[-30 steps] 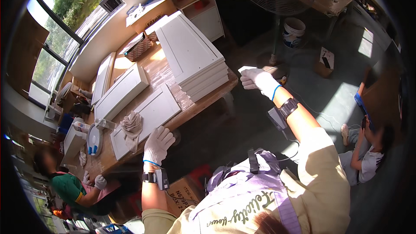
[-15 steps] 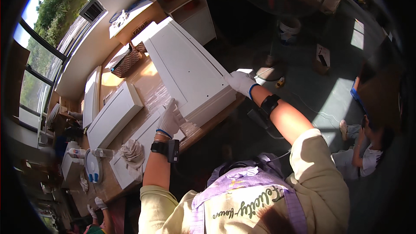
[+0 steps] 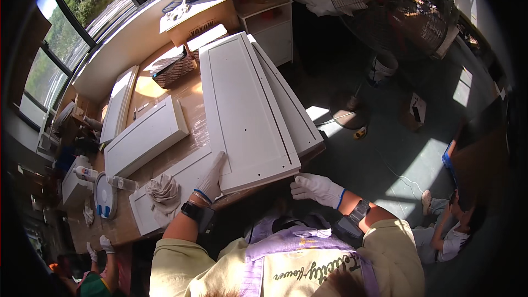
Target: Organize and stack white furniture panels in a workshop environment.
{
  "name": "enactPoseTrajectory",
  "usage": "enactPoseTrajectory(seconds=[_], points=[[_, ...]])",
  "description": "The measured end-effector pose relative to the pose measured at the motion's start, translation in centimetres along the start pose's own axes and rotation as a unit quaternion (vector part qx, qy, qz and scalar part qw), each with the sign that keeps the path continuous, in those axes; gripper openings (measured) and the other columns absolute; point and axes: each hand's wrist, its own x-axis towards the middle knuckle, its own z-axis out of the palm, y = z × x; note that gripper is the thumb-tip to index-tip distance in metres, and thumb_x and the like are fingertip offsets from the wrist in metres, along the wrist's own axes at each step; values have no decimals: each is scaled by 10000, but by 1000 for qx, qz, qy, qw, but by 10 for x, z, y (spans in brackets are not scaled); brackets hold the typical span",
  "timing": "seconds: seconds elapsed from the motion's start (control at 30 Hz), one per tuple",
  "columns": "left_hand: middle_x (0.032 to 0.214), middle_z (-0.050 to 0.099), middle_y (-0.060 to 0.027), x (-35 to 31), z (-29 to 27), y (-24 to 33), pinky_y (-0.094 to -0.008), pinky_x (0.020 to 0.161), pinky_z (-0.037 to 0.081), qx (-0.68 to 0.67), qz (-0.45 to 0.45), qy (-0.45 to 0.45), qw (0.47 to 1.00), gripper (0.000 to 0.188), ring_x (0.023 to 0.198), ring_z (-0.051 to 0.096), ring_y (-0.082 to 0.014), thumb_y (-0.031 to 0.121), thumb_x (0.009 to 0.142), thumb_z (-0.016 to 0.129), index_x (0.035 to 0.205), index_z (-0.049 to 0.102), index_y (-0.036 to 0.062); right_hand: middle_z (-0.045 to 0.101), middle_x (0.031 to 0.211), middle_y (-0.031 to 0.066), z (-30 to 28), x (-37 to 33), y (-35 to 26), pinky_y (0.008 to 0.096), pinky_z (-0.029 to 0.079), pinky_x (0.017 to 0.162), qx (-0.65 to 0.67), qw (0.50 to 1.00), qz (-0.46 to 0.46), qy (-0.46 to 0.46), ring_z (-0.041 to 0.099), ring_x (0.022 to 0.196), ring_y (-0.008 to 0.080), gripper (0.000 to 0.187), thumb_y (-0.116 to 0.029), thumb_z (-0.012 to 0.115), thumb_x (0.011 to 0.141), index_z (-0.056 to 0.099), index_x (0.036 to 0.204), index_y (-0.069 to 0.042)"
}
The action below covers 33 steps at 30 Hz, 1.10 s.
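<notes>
A long white panel [image 3: 242, 110] with a recessed face and small dark holes lies on the table, its near end toward me. Under its right side another white panel [image 3: 294, 113] shows, set at a different angle. My left hand [image 3: 211, 179], in a white knit glove, rests along the upper panel's near left edge with its fingers stretched out. Beyond the near right corner, my right hand [image 3: 319, 189] is held just off the panel, also gloved, its fingers loosely bent and nothing visible in them.
White boards [image 3: 146, 137] and a crumpled cloth [image 3: 163, 192] lie to the left on the table [image 3: 184, 146]. A woven basket [image 3: 173, 70] and a cardboard box [image 3: 195, 19] stand farther back. At right are a large fan [image 3: 388, 11], a bucket [image 3: 383, 67] and a seated person [image 3: 448, 236].
The upper panel has swung and shifted left relative to the one beneath, whose right side now shows. My right hand has left the right edge and come nearer to me. The view has shifted.
</notes>
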Motion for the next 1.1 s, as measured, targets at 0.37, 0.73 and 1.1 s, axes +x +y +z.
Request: enactPoseTrajectory(seconds=[0.37, 0.73, 1.1], points=[[1107, 565, -129, -114, 113, -36, -370, 833, 513, -109, -278, -164, 940, 484, 968, 599, -218, 390, 904, 497, 1192, 458, 3, 317, 1361, 128, 2, -83, 43, 477, 195, 1081, 329, 938, -106, -18, 266, 1291, 278, 723, -420, 604, 816, 248, 1362, -105], [874, 601, -86, -94, 122, 31, -243, 676, 538, 203, -116, -248, 940, 433, 751, 612, -127, 379, 887, 521, 1058, 575, -14, 592, 1004, 76, -144, -180, 71, 312, 501, 783, 42, 932, -195, 302, 593, 896, 189, 432, -372, 494, 879, 443, 1192, -79], [1043, 610, -113, 114, -42, 89, -302, 824, 458, 550, 39, -38, 833, 551, 892, 598, -201, 478, 836, 513, 1142, 549, 21, 569, 1074, 79, -126, -214, 48, 331, 485, 816, -109, 904, -45, 411, 568, 954, 194, 486, -452, 454, 891, 453, 1197, -75]])
